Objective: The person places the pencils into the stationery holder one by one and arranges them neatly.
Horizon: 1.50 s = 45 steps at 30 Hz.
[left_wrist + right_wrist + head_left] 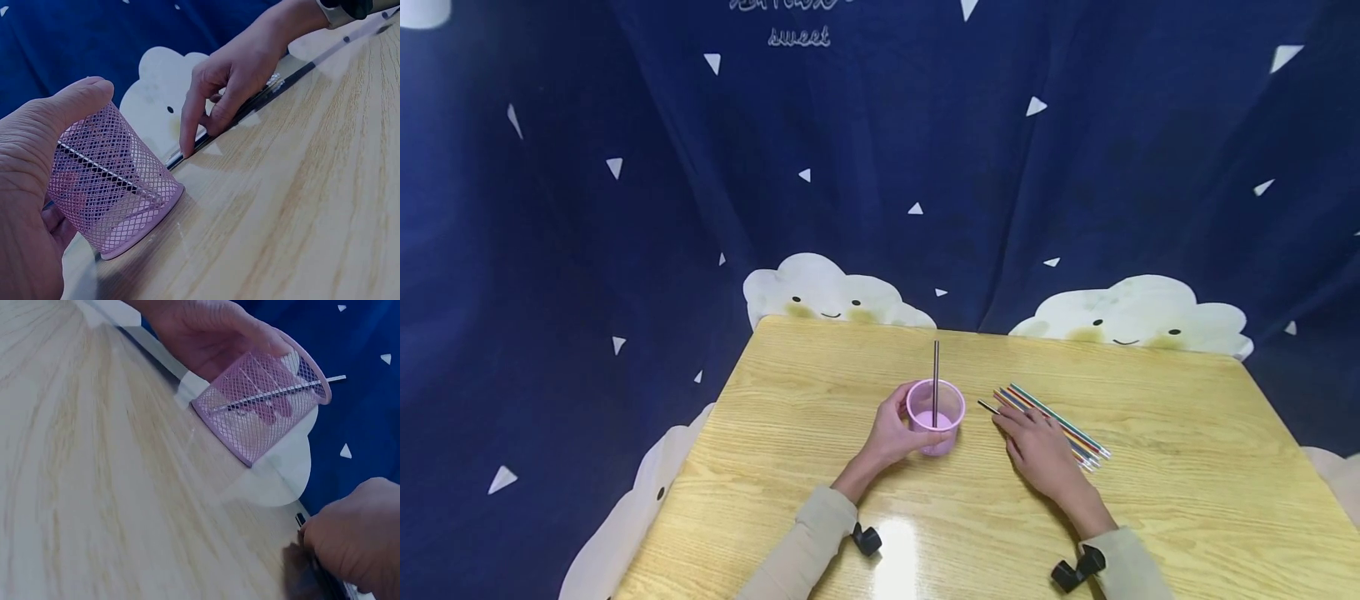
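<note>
My left hand (898, 429) grips a pink mesh pen cup (938, 442) from its left side, thumb across the front and fingers behind. Inside the cup a dark striped pencil (936, 367) leans, its upper end rising above the rim. To the right of the cup, my right hand (1041, 450) is low over several coloured pencils (1067, 426) lying side by side on the table. Its thumb and index finger pinch a black pencil (987, 407), whose end pokes out left of the fingertips. In the left wrist view this black pencil (175, 161) lies along the tabletop.
The light wooden table (805, 375) carries the cup and pencils. Behind it hangs a dark blue curtain (865, 233) with white triangles and clouds. Black wrist devices (867, 540) sit at both sleeves.
</note>
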Motion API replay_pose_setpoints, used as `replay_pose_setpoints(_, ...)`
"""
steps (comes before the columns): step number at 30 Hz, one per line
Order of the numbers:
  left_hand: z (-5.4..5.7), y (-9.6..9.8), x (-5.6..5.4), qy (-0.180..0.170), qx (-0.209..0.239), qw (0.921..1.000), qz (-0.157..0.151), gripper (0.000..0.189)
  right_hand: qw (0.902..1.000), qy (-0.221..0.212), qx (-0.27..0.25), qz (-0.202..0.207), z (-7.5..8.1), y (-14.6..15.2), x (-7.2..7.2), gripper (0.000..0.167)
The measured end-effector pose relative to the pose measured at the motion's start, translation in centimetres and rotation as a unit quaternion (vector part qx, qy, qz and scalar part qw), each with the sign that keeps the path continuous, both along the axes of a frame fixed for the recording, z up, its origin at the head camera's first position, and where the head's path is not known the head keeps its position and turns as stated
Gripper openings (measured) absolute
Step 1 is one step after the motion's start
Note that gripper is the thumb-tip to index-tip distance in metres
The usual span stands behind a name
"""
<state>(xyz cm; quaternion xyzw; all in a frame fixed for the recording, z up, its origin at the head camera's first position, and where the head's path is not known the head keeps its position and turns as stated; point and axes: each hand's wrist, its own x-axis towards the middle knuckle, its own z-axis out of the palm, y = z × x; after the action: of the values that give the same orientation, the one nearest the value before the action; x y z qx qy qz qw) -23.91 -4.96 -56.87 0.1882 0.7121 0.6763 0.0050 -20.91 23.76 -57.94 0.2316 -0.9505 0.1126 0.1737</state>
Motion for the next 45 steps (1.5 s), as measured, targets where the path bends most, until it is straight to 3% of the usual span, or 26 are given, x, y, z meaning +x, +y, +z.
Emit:
replay_pose_setpoints(4,-0.1,-0.1,0.1,0.009,-0.007,0.9999,0.003,0.085,0.9991,0.019,0.034,0.017,0.2,-0.3,0.2,0.035)
replay_pose_setpoints(13,-0.2,-0.2,0.2,0.018,-0.019,0.9996,0.002,0.086,0.9990,0.036,0.004,0.025,-0.3,-1.0,0.4,0.028)
replay_pose_setpoints(21,0.0,-0.2,0.2,0.018,-0.018,0.9997,0.001,0.086,0.9996,0.023,0.005,0.016,-0.2,-0.8,0.2,0.035)
replay_pose_setpoints(35,0.0,-0.2,0.1,0.017,-0.022,0.9996,0.006,0.085,0.9978,-0.034,-0.056,0.012,0.9,-0.7,0.1,0.035)
replay_pose_setpoints(45,0.1,-0.2,0.1,0.013,-0.017,0.9998,0.001,0.085,0.9843,-0.096,-0.147,0.022,2.1,-0.4,0.2,0.034)
